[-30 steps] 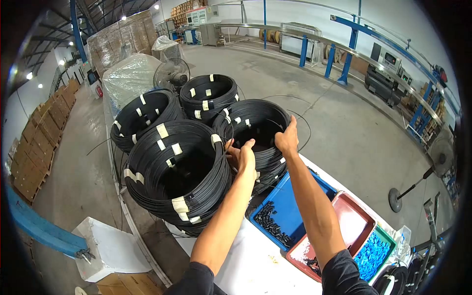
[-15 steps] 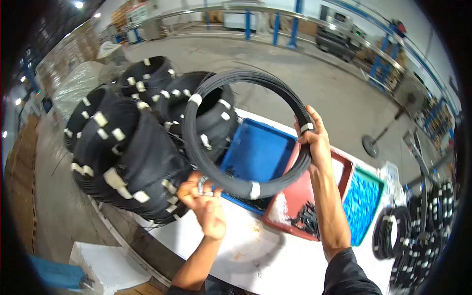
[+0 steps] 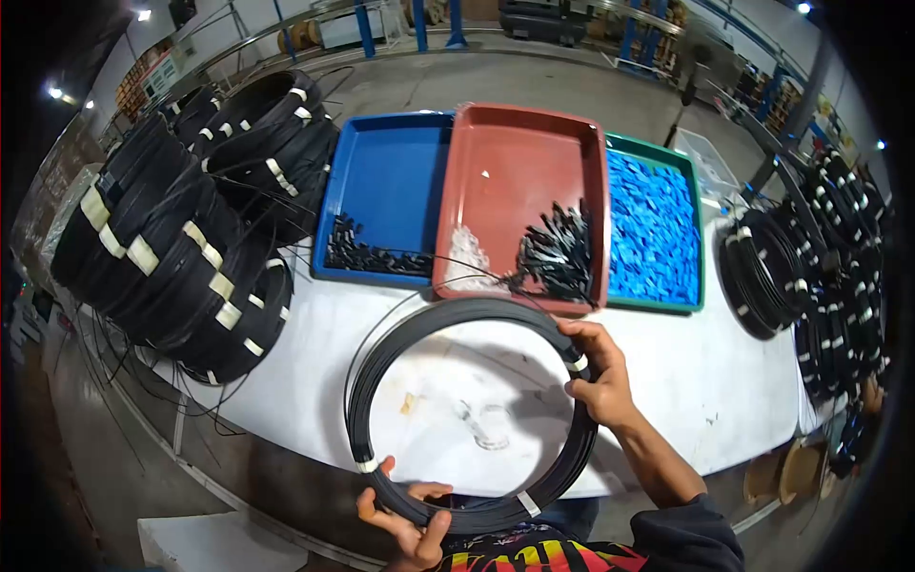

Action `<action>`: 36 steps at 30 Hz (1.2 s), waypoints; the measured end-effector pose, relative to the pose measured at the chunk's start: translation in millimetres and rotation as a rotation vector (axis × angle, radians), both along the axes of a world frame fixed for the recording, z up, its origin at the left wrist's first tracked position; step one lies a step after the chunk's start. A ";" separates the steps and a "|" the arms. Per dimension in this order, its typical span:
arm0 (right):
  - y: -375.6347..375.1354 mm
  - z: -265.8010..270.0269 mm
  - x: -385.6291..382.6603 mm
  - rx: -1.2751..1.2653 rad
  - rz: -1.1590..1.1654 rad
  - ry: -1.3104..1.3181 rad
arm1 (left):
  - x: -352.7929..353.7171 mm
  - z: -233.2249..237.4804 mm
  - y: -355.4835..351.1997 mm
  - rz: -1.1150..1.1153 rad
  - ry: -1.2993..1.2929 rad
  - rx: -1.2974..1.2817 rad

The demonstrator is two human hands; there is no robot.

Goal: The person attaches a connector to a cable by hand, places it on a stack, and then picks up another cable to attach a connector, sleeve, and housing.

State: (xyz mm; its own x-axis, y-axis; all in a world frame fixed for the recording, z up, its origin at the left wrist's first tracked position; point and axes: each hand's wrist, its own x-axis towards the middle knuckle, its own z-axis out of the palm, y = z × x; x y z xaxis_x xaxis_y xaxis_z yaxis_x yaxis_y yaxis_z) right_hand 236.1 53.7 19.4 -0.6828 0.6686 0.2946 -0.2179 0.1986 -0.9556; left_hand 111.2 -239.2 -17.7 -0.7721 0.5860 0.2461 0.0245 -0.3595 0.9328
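A coil of black cable [image 3: 467, 310], bound with several white tape bands, is held over the front of the white table, near my body. My right hand [image 3: 600, 377] grips its right side, beside a white band, with the thumb on the inner edge. My left hand [image 3: 410, 524] supports the lower left of the ring, its fingers curled around it from below. A loose strand of cable [image 3: 357, 353] bows out from the coil's upper left and runs towards the trays.
Behind the coil stand a blue tray [image 3: 381, 129] with small black pieces, a red tray [image 3: 529, 119] with white and black pieces, and a green tray [image 3: 701, 248] full of blue pieces. Stacked black coils [image 3: 143, 238] stand left; more coils [image 3: 762, 276] sit right.
Both hands have brought the coil down and closer to my body, from raised in front of the trays. My view has turned right and the trays show more fully.
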 end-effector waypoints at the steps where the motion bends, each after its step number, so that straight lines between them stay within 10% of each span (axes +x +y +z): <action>1: -11.7 -4.8 11.9 -0.062 -0.013 -0.032 | 6.0 -10.3 -15.8 -0.044 0.040 -0.012; 13: -62.3 -34.6 77.7 0.056 -0.217 -0.142 | 28.3 -27.9 -33.4 -0.154 -0.021 -0.082; 16: -59.0 -36.1 77.2 -0.021 -0.217 -0.102 | 15.8 -19.1 -33.9 -0.176 0.052 -0.325; 18: -50.2 -35.2 75.0 0.041 -0.204 -0.166 | -2.9 -17.6 -35.7 -0.115 0.624 -0.551; 22: -18.3 -14.0 51.9 0.276 -0.266 -0.301 | -14.7 33.4 -27.4 -0.170 0.511 -0.796; 24: -4.7 -3.8 35.0 0.250 -0.284 -0.471 | -25.8 71.2 -9.9 -0.179 0.518 -1.356; 29: 19.6 -14.4 -6.4 0.253 -0.190 -0.572 | -70.8 61.6 28.8 0.032 0.726 -0.921; 36: 21.8 -11.0 -38.3 0.246 -0.147 -0.593 | -107.4 34.4 76.5 -0.294 0.896 -0.792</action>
